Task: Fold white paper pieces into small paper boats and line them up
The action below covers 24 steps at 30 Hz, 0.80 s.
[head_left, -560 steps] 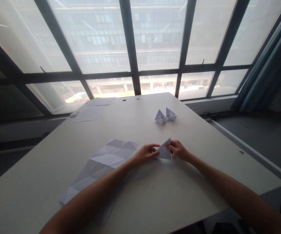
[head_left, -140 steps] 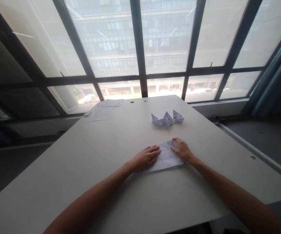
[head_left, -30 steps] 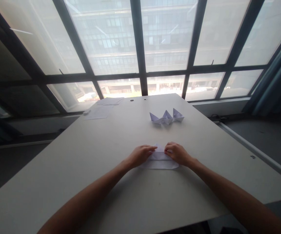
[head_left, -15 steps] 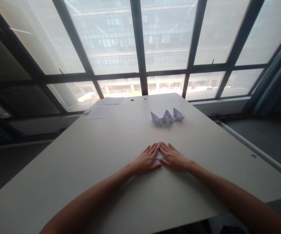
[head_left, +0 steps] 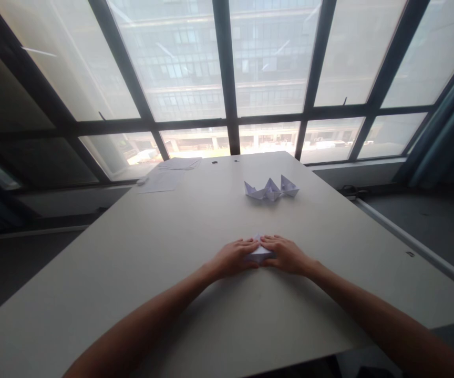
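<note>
A piece of folded white paper (head_left: 260, 253) is between my two hands, low over the near middle of the table, its pointed top showing between the fingertips. My left hand (head_left: 235, 257) grips its left side, fingers over the top and thumb along the near edge. On the right side my right hand (head_left: 285, 254) holds it the same way, the thumbs nearly meeting in front. Both ends of the paper are hidden under the hands. Beyond them stand folded paper boats (head_left: 272, 190), close together in a row.
Flat white paper sheets (head_left: 158, 181) lie at the far left of the white table (head_left: 132, 252). Dark cable holes (head_left: 214, 162) sit near its far edge. Large windows rise behind, and a blue curtain (head_left: 440, 142) hangs at the right.
My hands have gone from lying flat on the folded paper to gripping its two sides. The fingertips have drawn back slightly toward me, and more of the paper shows. The boats have not moved.
</note>
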{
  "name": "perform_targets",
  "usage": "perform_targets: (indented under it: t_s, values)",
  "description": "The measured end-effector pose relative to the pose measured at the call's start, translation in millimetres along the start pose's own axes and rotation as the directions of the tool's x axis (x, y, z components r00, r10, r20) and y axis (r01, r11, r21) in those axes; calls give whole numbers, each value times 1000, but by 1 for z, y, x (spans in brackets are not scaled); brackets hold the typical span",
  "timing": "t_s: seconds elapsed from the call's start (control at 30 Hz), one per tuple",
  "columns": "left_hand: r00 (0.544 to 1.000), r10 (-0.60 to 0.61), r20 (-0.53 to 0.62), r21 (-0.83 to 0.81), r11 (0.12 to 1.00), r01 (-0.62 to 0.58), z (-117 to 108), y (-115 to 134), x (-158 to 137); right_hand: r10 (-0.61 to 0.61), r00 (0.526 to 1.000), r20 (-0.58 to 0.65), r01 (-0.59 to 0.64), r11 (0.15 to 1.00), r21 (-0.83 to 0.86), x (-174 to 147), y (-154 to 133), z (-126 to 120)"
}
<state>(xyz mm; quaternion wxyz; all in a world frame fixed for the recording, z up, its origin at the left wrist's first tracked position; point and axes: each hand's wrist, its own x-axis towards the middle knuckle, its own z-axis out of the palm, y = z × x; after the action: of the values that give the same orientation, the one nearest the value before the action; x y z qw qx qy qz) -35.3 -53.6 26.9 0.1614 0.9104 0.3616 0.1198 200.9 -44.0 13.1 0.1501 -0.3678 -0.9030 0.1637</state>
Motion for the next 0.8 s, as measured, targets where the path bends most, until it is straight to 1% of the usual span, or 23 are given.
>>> perform_targets:
  t_s: [0.07, 0.1, 0.17, 0.23, 0.27, 0.3, 0.37, 0.4, 0.43, 0.47, 0.5, 0.53, 0.57, 0.6, 0.63, 0.67, 0.7, 0.73, 0.8]
  values:
    - [998, -6, -70, -41, 999, 3, -3, -3, -1, -3, 998, -69, 3, 1000, -6, 0, -2, -4]
    - [994, -28, -107, -65, 998, 21, -6, -4, -1, -5, 994, -107, 4, 1000, -6, 0, -2, -8]
    - [974, -127, -187, -135, 986, 102, -11, -8, 0, 1, 980, -198, -1, 1000, -3, -1, 0, -16]
    - [932, -245, -267, -271, 947, 171, -17, -11, 3, 28, 950, -310, -20, 999, 29, -2, 4, -25]
    - [909, -292, -298, -370, 913, 172, -20, -13, 5, 54, 927, -372, -30, 997, 70, -2, 6, -29]
    - [886, -332, -323, -481, 864, 149, -22, -14, 7, 94, 896, -435, -41, 991, 130, -2, 8, -32]
    - [850, -397, -346, -677, 733, 66, -25, -18, 11, 208, 821, -531, -55, 956, 289, 0, 12, -34]
    - [836, -425, -347, -740, 672, 35, -25, -20, 13, 268, 791, -550, -55, 926, 373, 1, 13, -34]
    - [824, -452, -342, -772, 635, 28, -24, -22, 14, 323, 774, -545, -55, 891, 450, 3, 15, -32]
    - [813, -477, -334, -773, 632, 53, -24, -25, 14, 367, 773, -518, -59, 854, 516, 4, 17, -29]
    - [800, -500, -332, -740, 664, 108, -22, -27, 14, 400, 784, -475, -73, 819, 570, 6, 19, -25]
    - [785, -514, -345, -667, 723, 180, -21, -29, 13, 425, 798, -427, -95, 788, 608, 8, 21, -20]
    - [773, -508, -379, -552, 795, 252, -19, -29, 12, 443, 813, -379, -125, 767, 629, 11, 24, -15]
    - [770, -474, -427, -403, 862, 308, -16, -28, 11, 454, 824, -339, -159, 759, 632, 13, 26, -9]
    - [779, -409, -476, -236, 912, 335, -13, -24, 10, 461, 831, -313, -190, 763, 618, 15, 28, -4]
    - [799, -320, -509, -75, 941, 329, -10, -19, 10, 460, 836, -301, -216, 778, 590, 16, 30, 0]
    - [831, -228, -507, 58, 953, 297, -6, -13, 10, 451, 841, -300, -233, 801, 552, 18, 30, 4]
    - [872, -152, -465, 155, 956, 248, -2, -6, 11, 435, 847, -306, -243, 829, 504, 19, 30, 6]
    - [948, -71, -311, 246, 957, 152, 8, 6, 13, 398, 857, -327, -267, 886, 378, 20, 25, 9]
